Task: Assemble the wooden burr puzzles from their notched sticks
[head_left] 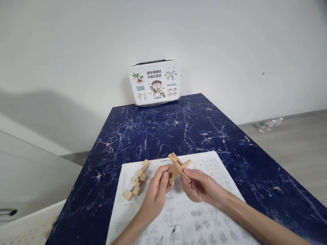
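Note:
A wooden puzzle of crossed notched bars point(178, 166) is held just above a printed instruction sheet point(178, 217). My left hand point(156, 193) pinches its left side with thumb and fingers. On the right side, my right hand point(198, 185) grips a bar between its fingertips. To the left of my left hand, a chain of small wooden cubes point(137, 181) lies on the sheet, untouched.
The sheet lies on a dark blue marbled table point(178, 129). A white illustrated box point(154, 82) stands at the table's far edge against the wall. A plastic bottle point(268, 125) lies on the floor at the right. A white surface point(28, 224) shows at lower left.

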`<state>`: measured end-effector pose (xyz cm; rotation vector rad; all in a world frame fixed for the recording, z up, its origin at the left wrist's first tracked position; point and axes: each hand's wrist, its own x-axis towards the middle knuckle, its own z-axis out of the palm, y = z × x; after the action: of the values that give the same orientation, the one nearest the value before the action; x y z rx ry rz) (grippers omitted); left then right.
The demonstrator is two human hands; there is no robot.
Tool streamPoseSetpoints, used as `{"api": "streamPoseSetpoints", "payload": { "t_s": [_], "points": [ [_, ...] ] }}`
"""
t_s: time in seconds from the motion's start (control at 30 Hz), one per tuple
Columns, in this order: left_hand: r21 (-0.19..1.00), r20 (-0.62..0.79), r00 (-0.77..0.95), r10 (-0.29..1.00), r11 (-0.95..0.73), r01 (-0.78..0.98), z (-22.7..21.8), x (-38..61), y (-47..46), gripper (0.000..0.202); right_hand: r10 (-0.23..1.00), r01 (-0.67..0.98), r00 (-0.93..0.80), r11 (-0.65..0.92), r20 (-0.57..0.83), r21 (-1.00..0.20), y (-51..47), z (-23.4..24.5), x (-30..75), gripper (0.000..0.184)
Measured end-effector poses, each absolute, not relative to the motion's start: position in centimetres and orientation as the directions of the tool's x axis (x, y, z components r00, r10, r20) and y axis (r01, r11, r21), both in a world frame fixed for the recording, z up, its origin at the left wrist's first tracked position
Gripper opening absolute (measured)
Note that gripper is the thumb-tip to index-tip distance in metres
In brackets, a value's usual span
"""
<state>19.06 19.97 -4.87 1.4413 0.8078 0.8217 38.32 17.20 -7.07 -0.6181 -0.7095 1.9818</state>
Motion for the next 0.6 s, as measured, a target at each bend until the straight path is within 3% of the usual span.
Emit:
{"api": "streamPoseSetpoints", "payload": {
  "t_s": [0.4,0.6],
  "points": [
    [0.994,-0.057,0.462,0.885,0.007,0.109,-5.22,19.00,19.82,0.047,0.869,-0.591,-0.473,-0.434,-0.144,-0.680,17.12,-7.30,38.29,0.039],
    [0.990,-0.016,0.504,0.863,-0.056,0.128,-4.44,18.88,20.07,0.048,0.872,-0.588,-0.460,-0.439,-0.165,-0.679,17.10,-7.09,38.24,0.040]
  ]
}}
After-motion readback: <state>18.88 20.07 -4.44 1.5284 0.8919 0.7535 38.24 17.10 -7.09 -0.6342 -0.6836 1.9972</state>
